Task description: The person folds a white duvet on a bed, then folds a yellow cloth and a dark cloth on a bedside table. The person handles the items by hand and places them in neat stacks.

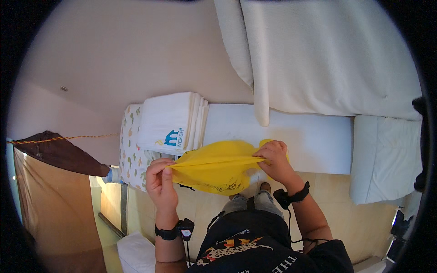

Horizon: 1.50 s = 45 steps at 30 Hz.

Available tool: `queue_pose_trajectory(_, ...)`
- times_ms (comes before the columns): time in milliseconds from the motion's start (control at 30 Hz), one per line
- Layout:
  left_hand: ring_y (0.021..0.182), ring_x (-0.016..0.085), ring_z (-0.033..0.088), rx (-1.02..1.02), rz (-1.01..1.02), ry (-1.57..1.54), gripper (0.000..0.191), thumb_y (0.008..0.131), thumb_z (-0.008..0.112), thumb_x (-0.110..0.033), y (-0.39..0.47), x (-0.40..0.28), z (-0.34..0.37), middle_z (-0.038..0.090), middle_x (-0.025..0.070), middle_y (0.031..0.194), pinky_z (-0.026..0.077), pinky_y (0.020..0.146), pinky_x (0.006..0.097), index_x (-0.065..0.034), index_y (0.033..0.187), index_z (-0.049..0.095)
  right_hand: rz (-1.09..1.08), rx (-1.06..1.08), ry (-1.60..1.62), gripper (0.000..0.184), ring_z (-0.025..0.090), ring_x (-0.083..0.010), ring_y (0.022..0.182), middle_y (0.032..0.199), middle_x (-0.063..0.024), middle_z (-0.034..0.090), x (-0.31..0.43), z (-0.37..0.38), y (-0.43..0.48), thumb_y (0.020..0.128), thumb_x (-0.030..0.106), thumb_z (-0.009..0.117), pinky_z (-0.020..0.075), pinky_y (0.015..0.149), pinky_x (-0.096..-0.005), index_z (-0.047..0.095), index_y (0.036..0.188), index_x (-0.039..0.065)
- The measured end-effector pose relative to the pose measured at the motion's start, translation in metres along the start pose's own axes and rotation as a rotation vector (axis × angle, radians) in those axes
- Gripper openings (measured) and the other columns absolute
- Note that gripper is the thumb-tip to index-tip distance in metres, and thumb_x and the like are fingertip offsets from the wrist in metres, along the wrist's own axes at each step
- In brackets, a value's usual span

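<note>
A yellow fabric bag or cloth with dark printing [215,167] is stretched sideways between my hands, above the near edge of a white tabletop [307,143]. My left hand [162,182] pinches its left corner between thumb and fingers. On the other side, my right hand [276,162] grips the right end, and a yellow part sticks out behind those fingers. Just beyond the left hand lies a stack of folded white cloth bags with a blue print [165,119].
A cactus-patterned cover [131,153] lies under the stack's left side. Pale padded bedding [385,157] stands at the right end. A cream cloth [317,58] hangs over the table's back edge. At left hang a brown curtain [58,211] and a twisted cord [68,138].
</note>
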<state>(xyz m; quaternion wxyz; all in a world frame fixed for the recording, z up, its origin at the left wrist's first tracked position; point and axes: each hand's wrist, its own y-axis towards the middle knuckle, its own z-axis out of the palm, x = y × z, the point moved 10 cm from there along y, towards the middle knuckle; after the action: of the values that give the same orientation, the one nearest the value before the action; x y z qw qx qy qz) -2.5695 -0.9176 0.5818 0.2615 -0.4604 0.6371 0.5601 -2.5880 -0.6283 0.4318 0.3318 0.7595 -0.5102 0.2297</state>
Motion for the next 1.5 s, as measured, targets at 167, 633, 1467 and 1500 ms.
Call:
queue_pose_trajectory(167,0.091,0.015,0.056,-0.018,-0.07,0.001,0.004,0.101,0.054,-0.007,-0.008,0.01,-0.005,0.06,0.0097,0.1,0.047,0.084,0.0281,-0.0025,0.102,0.056,0.152,0.056,0.299,0.024,0.054,-0.0301,0.111,0.099,-0.0054,0.063,-0.037,-0.004,-0.016,0.074,0.013,0.08,0.0365,0.096,-0.0475,0.065,0.092,0.013)
queue_pose_trajectory(633,0.085,0.022,0.063,0.376,0.116,0.078,0.006,0.091,0.065,0.0,-0.015,-0.012,0.097,0.067,0.011,0.093,0.051,0.078,0.0324,-0.001,0.098,0.064,-0.196,0.115,0.296,0.036,0.063,-0.0289,0.099,0.099,-0.0083,0.067,0.113,-0.011,0.035,0.081,0.02,0.078,0.0389,0.104,-0.0477,0.063,0.112,0.009)
queue_pose_trajectory(1467,0.09,0.034,0.064,0.482,0.011,0.297,0.014,0.092,0.067,-0.013,-0.035,0.067,0.068,0.069,0.0153,0.095,0.052,0.079,0.0417,-0.0021,0.101,0.068,0.292,-0.556,0.415,0.009,0.057,-0.0115,0.082,0.089,-0.0023,0.065,0.038,-0.175,-0.033,0.095,0.009,0.066,0.0452,0.077,-0.0248,0.068,0.093,0.0)
queue_pose_trajectory(1500,0.091,0.034,0.064,0.475,0.005,0.306,0.014,0.092,0.066,-0.013,-0.034,0.071,0.062,0.069,0.0155,0.096,0.052,0.079,0.0413,-0.002,0.101,0.068,0.32,-0.598,0.394,0.01,0.057,-0.0111,0.082,0.089,-0.0019,0.064,0.031,-0.182,-0.042,0.096,0.01,0.066,0.0449,0.077,-0.0245,0.068,0.093,0.0)
